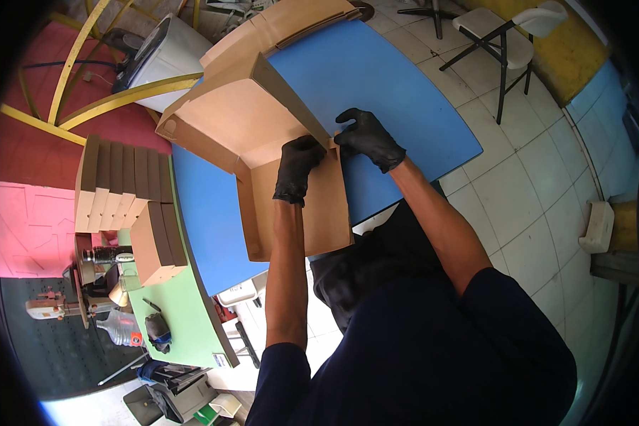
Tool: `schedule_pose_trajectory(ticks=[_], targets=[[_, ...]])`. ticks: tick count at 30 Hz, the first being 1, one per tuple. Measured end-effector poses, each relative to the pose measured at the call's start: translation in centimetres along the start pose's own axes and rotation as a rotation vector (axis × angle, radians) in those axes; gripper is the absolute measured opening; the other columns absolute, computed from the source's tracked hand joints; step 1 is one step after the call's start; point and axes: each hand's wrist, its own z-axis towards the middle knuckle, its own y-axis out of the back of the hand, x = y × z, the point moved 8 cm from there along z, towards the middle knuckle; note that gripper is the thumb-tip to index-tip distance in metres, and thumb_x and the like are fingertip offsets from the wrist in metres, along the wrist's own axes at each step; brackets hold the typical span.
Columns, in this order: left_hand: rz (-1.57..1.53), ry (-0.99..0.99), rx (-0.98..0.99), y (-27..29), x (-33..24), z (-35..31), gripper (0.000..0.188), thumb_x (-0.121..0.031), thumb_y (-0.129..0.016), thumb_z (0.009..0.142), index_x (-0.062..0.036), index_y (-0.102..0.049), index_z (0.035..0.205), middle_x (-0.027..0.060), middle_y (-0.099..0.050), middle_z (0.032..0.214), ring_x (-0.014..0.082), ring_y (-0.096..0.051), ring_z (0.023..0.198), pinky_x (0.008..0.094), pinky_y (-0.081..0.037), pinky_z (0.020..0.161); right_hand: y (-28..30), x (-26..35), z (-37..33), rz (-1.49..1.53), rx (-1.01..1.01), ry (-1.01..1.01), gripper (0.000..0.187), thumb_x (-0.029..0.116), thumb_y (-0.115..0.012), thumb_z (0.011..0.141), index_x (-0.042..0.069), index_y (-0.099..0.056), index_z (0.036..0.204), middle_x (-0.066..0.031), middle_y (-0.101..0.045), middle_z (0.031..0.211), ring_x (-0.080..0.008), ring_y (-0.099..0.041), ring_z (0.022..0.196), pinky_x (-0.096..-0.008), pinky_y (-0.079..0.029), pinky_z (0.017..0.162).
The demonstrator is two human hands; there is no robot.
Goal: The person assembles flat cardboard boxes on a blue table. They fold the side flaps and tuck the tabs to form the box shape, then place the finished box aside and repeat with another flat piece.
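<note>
An open brown cardboard box (263, 199) with its lid (241, 117) raised lies over the near edge of the blue table. My left hand (299, 169), in a black glove, reaches inside it, fingers curled against the right side wall near the hinge corner. From outside, my right hand (371, 140), also gloved in black, meets the same corner. Its index finger is arched up, apart from the thumb, while the other fingers bend at the wall and flap. The fingertips of both hands are partly hidden.
Flattened brown cardboard (284, 28) lies at the blue table's (412, 92) far end. On the left, a green table (192, 312) carries stacked folded boxes (124, 177), a dark jar (110, 254) and a plastic bottle (121, 328). A folding chair (500, 44) stands on the tiled floor at far right.
</note>
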Motion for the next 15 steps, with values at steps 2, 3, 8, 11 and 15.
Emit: schedule_pose_trajectory(ticks=[2, 3, 8, 11, 15], targets=[[-0.008, 0.006, 0.010, 0.2, 0.5, 0.2, 0.019, -0.005, -0.065, 0.083, 0.0049, -0.074, 0.096, 0.0026, -0.064, 0.076, 0.0100, -0.056, 0.067, 0.0250, -0.044, 0.064, -0.6, 0.4, 0.6, -0.021, 0.015, 0.046, 0.059, 0.009, -0.073, 0.085, -0.010, -0.051, 0.136, -0.0182, -0.071, 0.089, -0.0206, -0.072, 0.067, -0.0316, -0.061, 0.064], [-0.023, -0.012, 0.032, 0.1, 0.6, 0.2, 0.020, -0.006, -0.065, 0.082, 0.0049, -0.074, 0.096, 0.0026, -0.064, 0.076, 0.0100, -0.056, 0.067, 0.0249, -0.044, 0.064, -0.9, 0.6, 0.7, -0.033, 0.033, 0.048, 0.058, 0.009, -0.072, 0.086, -0.010, -0.050, 0.136, -0.0180, -0.071, 0.087, -0.0204, -0.072, 0.067, -0.0314, -0.061, 0.064], [0.078, -0.022, -0.072, -0.3, 1.3, 0.7, 0.017, -0.008, -0.064, 0.082, 0.0016, -0.076, 0.089, 0.0012, -0.063, 0.069, 0.0103, -0.056, 0.061, 0.0274, -0.044, 0.058, -0.1, 1.4, -1.6, -0.097, -0.014, -0.012, 0.057, 0.012, -0.072, 0.088, -0.009, -0.049, 0.136, -0.0155, -0.071, 0.083, -0.0193, -0.071, 0.069, -0.0312, -0.057, 0.061], [0.335, -0.073, -0.128, -1.4, -0.2, 0.5, 0.019, -0.017, -0.069, 0.086, 0.0016, -0.075, 0.088, 0.0117, -0.070, 0.072, 0.0188, -0.065, 0.062, 0.0330, -0.050, 0.060, -1.5, 0.6, -4.9, -0.377, 0.090, -0.068, 0.056, 0.018, -0.072, 0.089, -0.007, -0.051, 0.134, -0.0162, -0.072, 0.083, -0.0243, -0.073, 0.076, -0.0354, -0.057, 0.067], [0.689, -0.006, -0.236, -0.4, -2.6, -2.0, 0.030, -0.025, -0.071, 0.090, 0.0040, -0.071, 0.095, 0.0213, -0.071, 0.085, 0.0270, -0.073, 0.083, 0.0374, -0.054, 0.074, -0.9, 2.1, -5.7, -0.633, -0.095, 0.122, 0.045, 0.025, -0.071, 0.087, -0.003, -0.063, 0.121, -0.0214, -0.074, 0.087, -0.0386, -0.074, 0.089, -0.0455, -0.057, 0.079]])
